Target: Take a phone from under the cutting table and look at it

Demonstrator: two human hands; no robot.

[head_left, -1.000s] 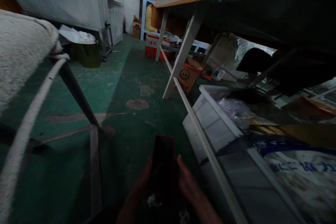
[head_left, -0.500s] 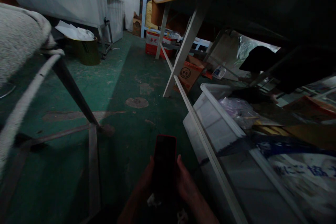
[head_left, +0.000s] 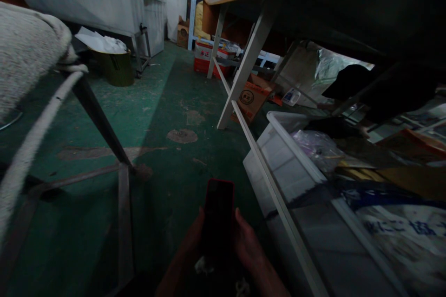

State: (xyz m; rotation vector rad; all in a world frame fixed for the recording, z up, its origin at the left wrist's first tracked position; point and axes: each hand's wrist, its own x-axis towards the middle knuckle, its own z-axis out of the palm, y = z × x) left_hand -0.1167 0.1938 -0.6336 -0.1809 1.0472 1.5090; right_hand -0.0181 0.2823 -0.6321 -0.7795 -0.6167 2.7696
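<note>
A dark smartphone (head_left: pixel 219 213) with a red edge is held upright low in the middle of the head view, over the green floor (head_left: pixel 163 195). My left hand (head_left: pixel 193 236) grips its left side, and my right hand (head_left: pixel 246 241) grips its right side. Both thumbs lie along the phone's edges; the other fingers are hidden behind it or lost in shadow. The screen looks black. Small whitish bits (head_left: pixel 204 265) show below the phone, too dim to name.
At left stands a stool (head_left: pixel 31 51) with a cloth-covered seat, and a bin (head_left: pixel 113 67) behind it. On the right a table leg (head_left: pixel 244 60) and crossbar border white plastic crates (head_left: pixel 285 158) with bags. Another person's arm (head_left: pixel 365 120) reaches low under the table.
The view has shifted very slightly. Both hands keep the phone in the same place. The other person under the table has moved a little.
</note>
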